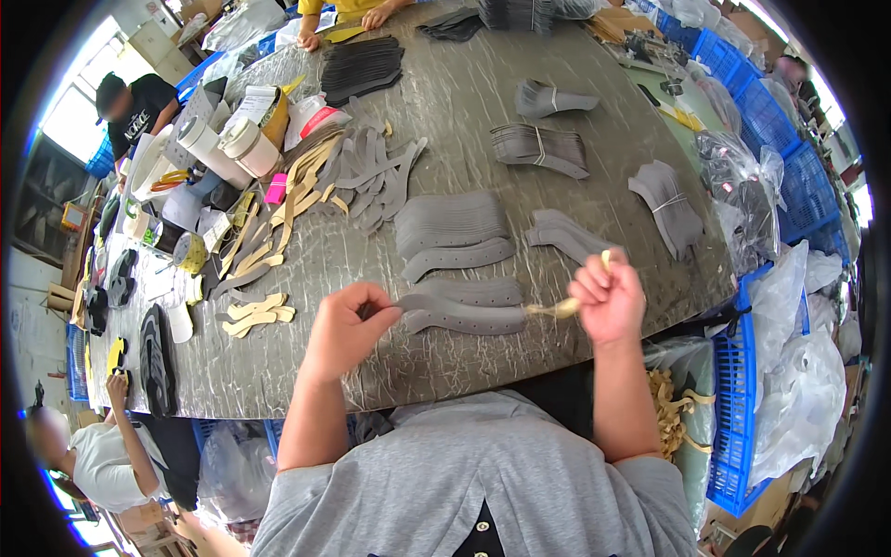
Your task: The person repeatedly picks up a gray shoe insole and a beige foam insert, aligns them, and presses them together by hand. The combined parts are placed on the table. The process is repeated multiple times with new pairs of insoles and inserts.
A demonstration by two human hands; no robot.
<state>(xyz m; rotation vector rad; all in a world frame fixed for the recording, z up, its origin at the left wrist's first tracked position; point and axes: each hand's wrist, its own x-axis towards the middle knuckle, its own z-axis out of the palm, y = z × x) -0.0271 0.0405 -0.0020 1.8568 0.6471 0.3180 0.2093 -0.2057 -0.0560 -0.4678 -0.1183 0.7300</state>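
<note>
My left hand (348, 330) is closed in a pinch at the left end of a curved grey strip with small holes (464, 320), which lies on the table close in front of me. My right hand (608, 297), raised over the table, has its fingers curled round a thin pale-yellow strip (559, 309). That strip trails left to the right end of the grey strip and looks blurred. Just beyond lies a fanned row of similar grey strips (452, 223). To its right rests a small loose pile of grey strips (571, 232).
Tied grey bundles (540, 148) lie farther off. Loose grey and yellow strips (297, 200) spread left, beside white cups (246, 147). A blue crate (733, 408) and discarded yellow strips (673, 408) are at my right. Other people work at the far edge and left.
</note>
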